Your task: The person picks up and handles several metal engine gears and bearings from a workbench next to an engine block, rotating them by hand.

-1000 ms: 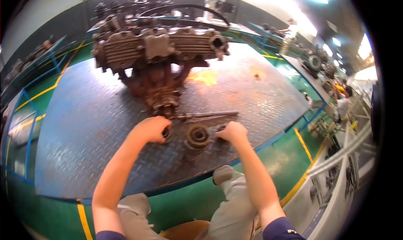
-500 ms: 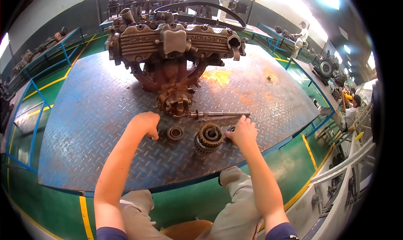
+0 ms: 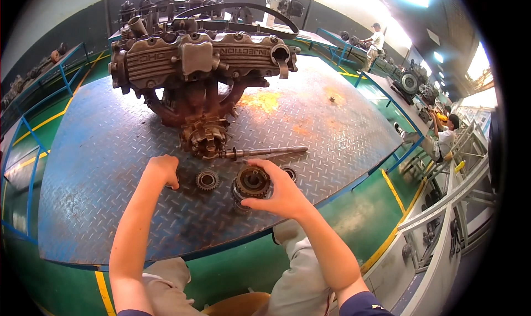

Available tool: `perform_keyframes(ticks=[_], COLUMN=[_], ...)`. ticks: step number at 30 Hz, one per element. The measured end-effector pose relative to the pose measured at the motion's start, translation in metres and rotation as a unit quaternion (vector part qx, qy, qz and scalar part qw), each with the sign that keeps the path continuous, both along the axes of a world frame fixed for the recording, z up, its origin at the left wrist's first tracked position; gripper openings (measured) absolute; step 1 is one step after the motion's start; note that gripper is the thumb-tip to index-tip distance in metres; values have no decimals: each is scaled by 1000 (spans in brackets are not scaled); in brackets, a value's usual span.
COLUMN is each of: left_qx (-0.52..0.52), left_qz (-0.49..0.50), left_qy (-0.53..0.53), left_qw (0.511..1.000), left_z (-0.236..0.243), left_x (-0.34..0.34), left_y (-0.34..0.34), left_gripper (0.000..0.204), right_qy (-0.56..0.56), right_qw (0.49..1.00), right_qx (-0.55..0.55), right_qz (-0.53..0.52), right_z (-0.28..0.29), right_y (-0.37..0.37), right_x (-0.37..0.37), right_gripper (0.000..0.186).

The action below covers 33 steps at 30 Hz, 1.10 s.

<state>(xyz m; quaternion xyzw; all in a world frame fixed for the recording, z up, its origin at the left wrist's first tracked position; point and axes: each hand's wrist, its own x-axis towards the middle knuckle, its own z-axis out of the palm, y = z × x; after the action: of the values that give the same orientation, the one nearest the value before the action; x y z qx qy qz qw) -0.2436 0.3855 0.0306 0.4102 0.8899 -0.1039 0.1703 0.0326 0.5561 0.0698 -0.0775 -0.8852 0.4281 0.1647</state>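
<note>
My right hand [image 3: 280, 194] curves round a stacked gear assembly [image 3: 253, 182], index finger along its far rim and thumb at its near side. The assembly stands upright, a toothed ring on top and wider gears below. Just beyond that hand, a small round part [image 3: 289, 174] is partly covered by it. My left hand [image 3: 164, 171] rests low over the plate with its fingers curled down; what they hold, if anything, is hidden. Between the hands a small toothed gear [image 3: 207, 180] lies flat. A long metal shaft [image 3: 265, 152] lies behind the gears.
A rusty engine head assembly [image 3: 199, 61] stands on the worn steel-plate tabletop [image 3: 110, 205]. Blue-framed benches [image 3: 41, 95] with metal parts line the left side. Another person [image 3: 374, 45] stands at the back right, and one more sits [image 3: 445, 136] at the right beside grey metal frames [image 3: 442, 205].
My right hand has moved from the small round part near the shaft's end to the stacked gear assembly and spans it. The left hand stays beside the small gear. The whole view has shifted.
</note>
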Motion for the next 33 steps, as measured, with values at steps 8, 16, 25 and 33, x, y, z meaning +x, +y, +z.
perform_keyframes(ticks=[8, 16, 25, 33], left_qx=[133, 200, 370, 355], left_qz=[-91, -214, -287, -296], left_qy=[9, -140, -127, -106], left_qw=[987, 946, 874, 880], left_z=[79, 80, 67, 49], left_x=[85, 105, 114, 117], left_y=[-1, 14, 29, 41], left_gripper=[72, 76, 81, 84], right_qy=[16, 110, 279, 181], right_qw=[999, 992, 949, 950], right_qx=[18, -18, -113, 41], right_qz=[-29, -66, -94, -252], right_z=[-5, -13, -13, -27], right_y=[0, 0, 7, 48], right_x=[0, -6, -13, -12], right_gripper=[82, 78, 79, 73])
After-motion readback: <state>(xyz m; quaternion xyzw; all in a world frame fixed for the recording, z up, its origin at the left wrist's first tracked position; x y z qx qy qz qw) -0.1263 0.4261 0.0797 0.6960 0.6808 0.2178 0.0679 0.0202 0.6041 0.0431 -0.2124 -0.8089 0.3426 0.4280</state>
